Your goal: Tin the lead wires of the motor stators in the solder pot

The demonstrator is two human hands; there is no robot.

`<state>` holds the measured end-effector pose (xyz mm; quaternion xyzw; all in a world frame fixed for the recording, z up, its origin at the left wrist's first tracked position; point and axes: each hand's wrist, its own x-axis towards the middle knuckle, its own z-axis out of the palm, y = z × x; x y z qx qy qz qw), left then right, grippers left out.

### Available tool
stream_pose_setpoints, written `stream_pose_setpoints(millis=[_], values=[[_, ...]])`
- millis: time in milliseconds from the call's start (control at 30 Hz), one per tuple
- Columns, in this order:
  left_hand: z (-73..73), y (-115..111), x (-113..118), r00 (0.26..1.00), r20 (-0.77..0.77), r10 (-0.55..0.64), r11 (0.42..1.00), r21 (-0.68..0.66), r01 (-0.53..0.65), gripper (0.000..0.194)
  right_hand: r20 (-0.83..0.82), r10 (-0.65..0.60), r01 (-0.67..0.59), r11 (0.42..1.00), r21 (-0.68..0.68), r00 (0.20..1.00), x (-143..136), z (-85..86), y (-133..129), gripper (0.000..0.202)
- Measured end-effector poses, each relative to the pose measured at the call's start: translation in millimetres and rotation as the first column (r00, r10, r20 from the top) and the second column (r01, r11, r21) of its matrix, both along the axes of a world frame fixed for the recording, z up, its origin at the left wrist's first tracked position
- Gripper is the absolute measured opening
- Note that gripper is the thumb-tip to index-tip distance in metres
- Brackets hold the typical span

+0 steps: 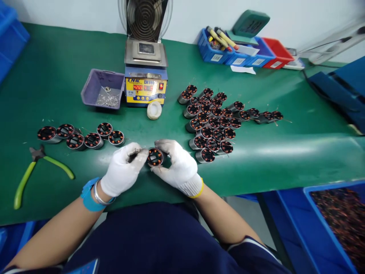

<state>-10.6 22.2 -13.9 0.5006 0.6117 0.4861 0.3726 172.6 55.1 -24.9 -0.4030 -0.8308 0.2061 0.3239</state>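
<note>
My right hand (179, 163), in a white glove, is closed around a motor stator (155, 156), a metal cylinder with copper windings round its open top. My left hand (124, 165), also gloved, has thumb and fingertips pinched together at the stator's left rim. Whatever lies between those fingertips is too small to make out. A thin wire end sticks out at the stator's lower edge. To the left, several stators (92, 140) stand in a loose row. A larger group of similar stators (213, 133) stands to the right, some with wire ends sticking out.
Green-handled cutters (37, 154) lie open at the left. Behind my hands stand a solder pot (146, 83) with lit red digits, a purple bin (85, 91) of metal bits and a small round white container (154, 110). Blue bins (209, 49) and a red bin (278, 55) line the back.
</note>
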Motion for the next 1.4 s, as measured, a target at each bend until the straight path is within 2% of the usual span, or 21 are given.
stream_pose_setpoints(millis=[100,167,267,333,400,500,667,867,1033,1133,1267,1333,1400], values=[[3.7,2,-4,0.984,0.09,0.155,0.987,0.021,-0.158,0.021,0.071,-0.081,0.088,0.99,-0.108,0.994,3,7.9,8,0.044],[6.3,4,-7,0.974,0.118,0.192,0.981,-0.002,-0.193,0.021,0.149,-0.195,0.218,0.964,-0.153,0.969,4,16.5,22,0.047],[6.8,3,-4,0.992,0.083,0.092,0.995,-0.05,-0.088,0.019,0.301,-0.342,0.397,0.907,-0.143,0.89,2,28.9,53,0.049],[4.8,0,1,0.999,0.04,-0.021,0.997,-0.072,0.024,0.016,0.372,-0.362,0.427,0.898,-0.109,0.855,-1,33.2,77,0.049],[2.2,-4,6,0.992,-0.019,-0.126,0.989,-0.075,0.125,0.015,0.414,-0.349,0.411,0.909,-0.069,0.841,-5,34.0,98,0.05],[0.8,-6,10,0.97,-0.11,-0.215,0.976,-0.045,0.211,0.015,0.466,-0.318,0.376,0.926,-0.035,0.826,-12,33.3,118,0.051],[4.1,-6,8,0.957,-0.152,-0.246,0.968,0.019,0.252,0.017,0.598,-0.187,0.293,0.952,-0.085,0.779,-19,41.6,131,0.055],[0.6,-8,9,0.942,-0.171,-0.287,0.957,-0.002,0.291,0.016,0.671,-0.051,0.229,0.957,-0.179,0.739,-23,55.6,149,0.058],[-1.9,-8,8,0.921,-0.207,-0.329,0.942,-0.01,0.334,0.017,0.696,-0.071,0.259,0.951,-0.168,0.715,-29,64.1,155,0.056],[-3.3,-9,8,0.918,-0.23,-0.323,0.943,0.005,0.333,0.018,0.657,-0.132,0.284,0.95,-0.13,0.742,-23,67.8,147,0.058],[-6.0,-10,9,0.909,-0.244,-0.337,0.937,0.009,0.35,0.018,0.585,-0.251,0.266,0.962,0.061,0.771,-11,67.0,134,0.052],[-6.6,-10,10,0.902,-0.249,-0.353,0.93,0.009,0.366,0.019,0.609,-0.252,0.203,0.968,0.15,0.752,-11,63.5,131,0.046],[-6.3,-9,9,0.891,-0.269,-0.366,0.926,-0.01,0.378,0.021,0.663,-0.221,0.152,0.975,0.161,0.716,-15,58.9,131,0.038]])
